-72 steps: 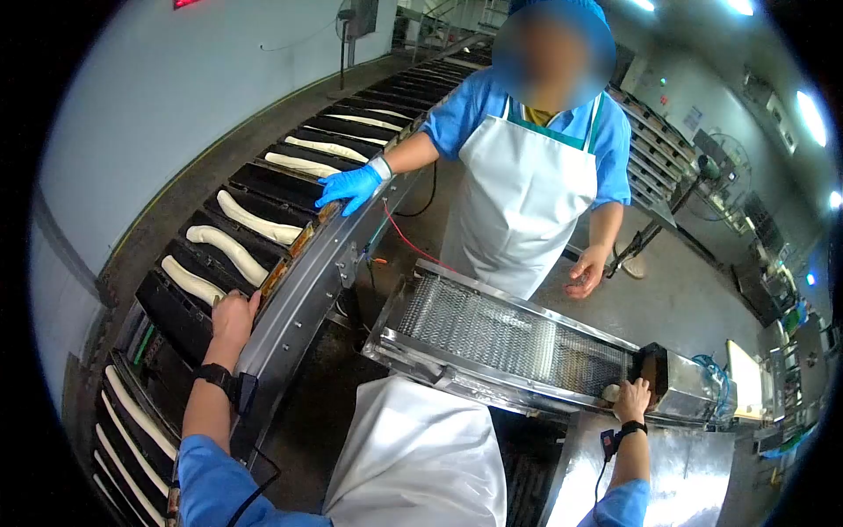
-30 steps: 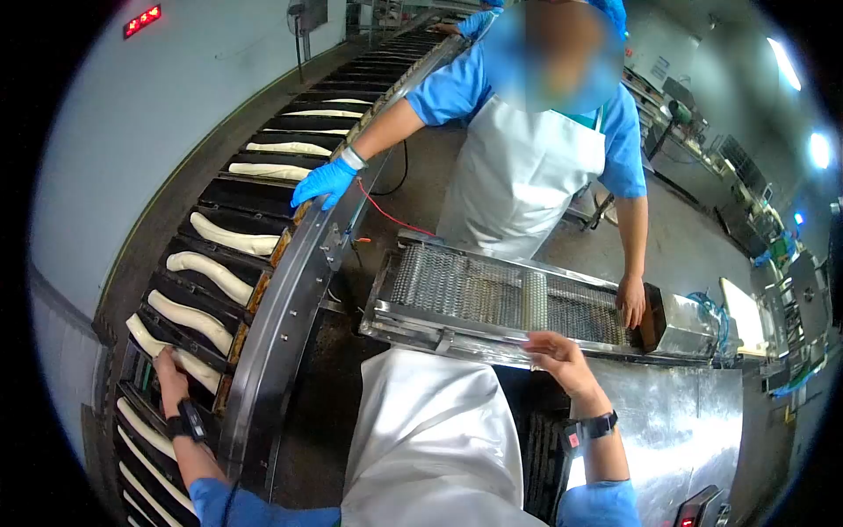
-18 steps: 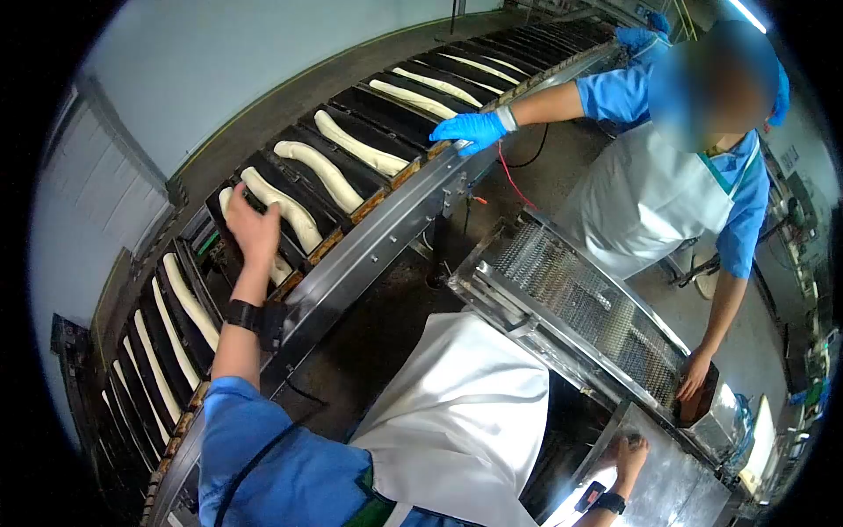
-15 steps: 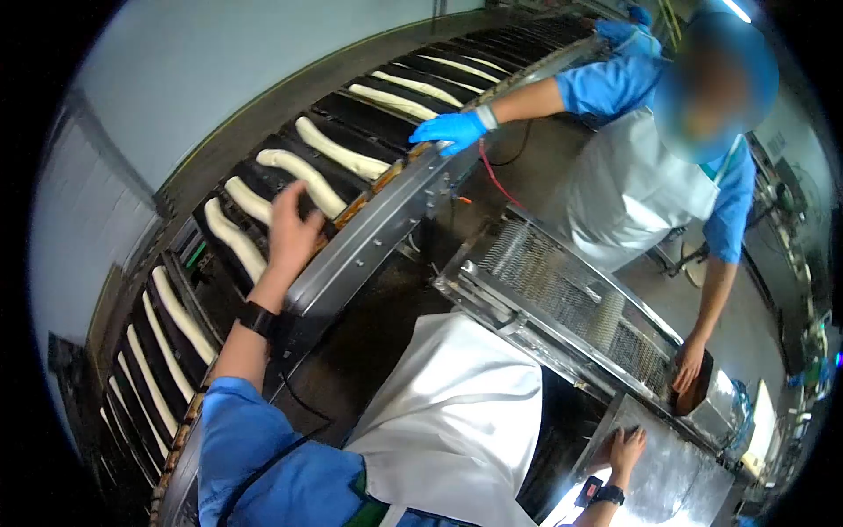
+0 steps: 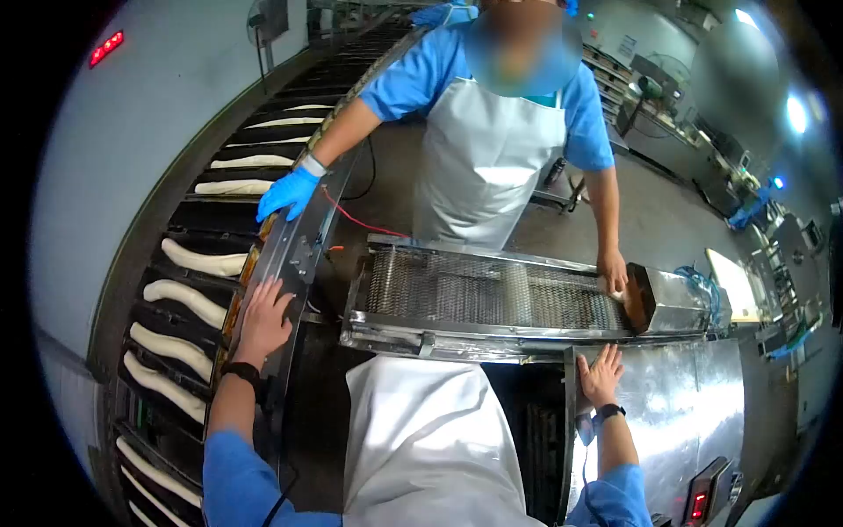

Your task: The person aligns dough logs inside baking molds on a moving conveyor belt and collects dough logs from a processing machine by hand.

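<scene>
My left hand rests with its fingers apart on the metal side rail of the long conveyor. Beside it, long pale dough strips lie in black trays, one strip to a tray. Flat on the corner of a shiny metal cabinet top lies my right hand, fingers spread and holding nothing. Just beyond that hand runs a short mesh belt in a metal frame.
Across the mesh belt stands a co-worker in a white apron. Their blue-gloved hand touches the conveyor edge; their bare hand is at the belt's right end, by a metal housing. A red display glows at lower right.
The view has swung to the right. My left hand has come off the dough strips onto the side rail. My right hand stays on the metal top, now with its fingers more spread.
</scene>
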Demonstrator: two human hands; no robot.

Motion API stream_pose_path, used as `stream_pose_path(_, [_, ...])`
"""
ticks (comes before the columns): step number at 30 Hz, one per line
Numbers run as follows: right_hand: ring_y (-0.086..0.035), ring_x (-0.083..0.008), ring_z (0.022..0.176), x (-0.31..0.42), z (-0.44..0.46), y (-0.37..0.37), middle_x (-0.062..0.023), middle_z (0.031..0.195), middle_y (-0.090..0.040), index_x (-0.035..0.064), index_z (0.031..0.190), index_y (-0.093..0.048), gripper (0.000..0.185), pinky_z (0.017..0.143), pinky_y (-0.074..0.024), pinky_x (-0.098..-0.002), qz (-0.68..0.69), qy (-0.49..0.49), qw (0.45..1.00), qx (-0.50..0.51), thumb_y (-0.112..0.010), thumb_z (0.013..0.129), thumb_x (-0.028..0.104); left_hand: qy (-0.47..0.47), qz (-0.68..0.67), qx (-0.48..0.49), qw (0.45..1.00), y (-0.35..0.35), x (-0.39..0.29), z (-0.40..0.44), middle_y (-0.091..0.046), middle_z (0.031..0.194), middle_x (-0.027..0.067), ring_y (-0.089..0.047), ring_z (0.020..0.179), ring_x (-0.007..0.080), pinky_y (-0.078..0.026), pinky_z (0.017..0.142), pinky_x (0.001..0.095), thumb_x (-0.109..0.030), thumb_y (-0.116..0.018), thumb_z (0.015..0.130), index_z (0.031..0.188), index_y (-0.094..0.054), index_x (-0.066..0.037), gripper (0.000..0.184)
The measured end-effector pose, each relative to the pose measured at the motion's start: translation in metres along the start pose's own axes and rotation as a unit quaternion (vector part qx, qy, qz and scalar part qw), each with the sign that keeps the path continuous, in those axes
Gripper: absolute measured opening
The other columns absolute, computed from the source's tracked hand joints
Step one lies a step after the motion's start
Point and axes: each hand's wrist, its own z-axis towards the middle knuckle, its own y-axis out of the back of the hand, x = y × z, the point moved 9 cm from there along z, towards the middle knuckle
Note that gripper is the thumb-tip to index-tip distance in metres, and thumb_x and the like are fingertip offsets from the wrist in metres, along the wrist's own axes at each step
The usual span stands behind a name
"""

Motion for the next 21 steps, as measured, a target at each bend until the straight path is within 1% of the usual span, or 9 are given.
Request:
stream_pose_path(4, [-0.012,-0.0374,0.146,-0.005,0.025,-0.014,-0.0237,0.155,-0.020,-0.0104,0.146,-0.022,0.095,0.117,-0.0100,-0.0530,-0.012,-0.023,0.999,-0.046,-0.038,0.091,0.066,0.022,-0.058,-0.040,0.997,-0.017,0.014,0.006,-0.040,0.146,0.0162,-0.030,0.140,0.0319,-0.030,0.114,0.0430,-0.011,-0.067,0.075,0.116,-0.062,-0.005,0.042])
stream_pose_path(6, [-0.015,-0.0358,0.146,-0.001,0.025,-0.012,-0.0238,0.154,-0.024,-0.0124,0.143,-0.026,0.095,0.117,-0.0118,-0.0494,-0.013,-0.053,0.996,-0.072,-0.038,0.091,0.066,0.049,-0.063,-0.005,0.997,-0.005,0.007,0.008,-0.039,0.146,0.0156,-0.030,0.140,0.0308,-0.031,0.113,0.0411,-0.012,-0.066,0.076,0.117,-0.061,-0.004,0.043])
stream_pose_path(11, [-0.018,-0.0342,0.145,0.008,0.015,0.002,-0.0237,0.152,-0.028,-0.0106,0.144,-0.028,0.091,0.118,-0.0121,-0.0488,-0.012,-0.044,0.998,-0.042,-0.036,0.093,0.064,0.073,-0.080,-0.012,0.994,-0.018,0.022,0.006,-0.040,0.145,0.0152,-0.031,0.140,0.0292,-0.031,0.113,0.0401,-0.013,-0.064,0.076,0.116,-0.062,-0.004,0.041])
stream_pose_path(13, [-0.025,-0.0356,0.141,0.016,0.015,0.007,-0.0245,0.146,-0.036,-0.0097,0.134,-0.040,0.081,0.117,-0.0142,-0.0499,0.014,-0.010,0.999,-0.041,-0.038,0.094,0.061,0.064,-0.098,-0.016,0.993,-0.019,0.026,0.011,-0.040,0.145,0.0145,-0.031,0.139,0.0293,-0.032,0.113,0.0400,-0.014,-0.064,0.076,0.116,-0.061,-0.004,0.041])
stream_pose_path(14, [-0.032,-0.0366,0.136,0.015,0.016,0.007,-0.0256,0.139,-0.042,-0.0074,0.120,-0.048,0.068,0.115,-0.0177,-0.0492,0.014,0.015,0.996,-0.088,-0.042,0.094,0.056,0.072,-0.099,-0.015,0.992,-0.019,0.026,0.012,-0.040,0.145,0.0145,-0.031,0.139,0.0293,-0.032,0.113,0.0400,-0.014,-0.064,0.076,0.116,-0.061,-0.004,0.041])
stream_pose_path(17, [-0.036,-0.0379,0.132,0.004,0.028,-0.005,-0.0261,0.134,-0.045,-0.0060,0.112,-0.049,0.060,0.115,-0.0203,-0.0479,-0.002,0.014,0.995,-0.097,-0.046,0.094,0.052,0.086,-0.093,-0.019,0.992,-0.021,0.030,0.012,-0.041,0.145,0.0141,-0.033,0.139,0.0290,-0.033,0.112,0.0404,-0.014,-0.063,0.077,0.115,-0.062,-0.003,0.040])
stream_pose_path(18, [-0.036,-0.0390,0.131,0.016,0.021,0.008,-0.0269,0.132,-0.045,-0.0071,0.114,-0.049,0.062,0.115,-0.0208,-0.0470,0.005,0.018,0.998,-0.056,-0.044,0.095,0.052,0.070,-0.099,-0.036,0.992,-0.029,0.032,0.014,-0.041,0.145,0.0142,-0.033,0.138,0.0290,-0.033,0.111,0.0406,-0.014,-0.062,0.077,0.115,-0.062,-0.003,0.040])
stream_pose_path(19, [-0.038,-0.0400,0.128,0.011,0.026,0.001,-0.0275,0.129,-0.046,-0.0072,0.114,-0.048,0.064,0.114,-0.0211,-0.0480,-0.002,0.034,0.995,-0.092,-0.042,0.096,0.054,0.055,-0.104,-0.054,0.992,-0.031,0.034,0.013,-0.041,0.144,0.0143,-0.034,0.138,0.0290,-0.034,0.111,0.0407,-0.014,-0.062,0.077,0.115,-0.062,-0.003,0.040])
stream_pose_path(21, [-0.039,-0.0407,0.127,0.010,0.026,0.003,-0.0278,0.127,-0.047,-0.0066,0.114,-0.047,0.064,0.114,-0.0211,-0.0484,0.006,0.027,0.996,-0.080,-0.041,0.096,0.055,0.064,-0.105,-0.049,0.991,-0.027,0.034,0.012,-0.041,0.144,0.0145,-0.034,0.137,0.0292,-0.034,0.111,0.0410,-0.014,-0.062,0.078,0.116,-0.062,-0.002,0.039])
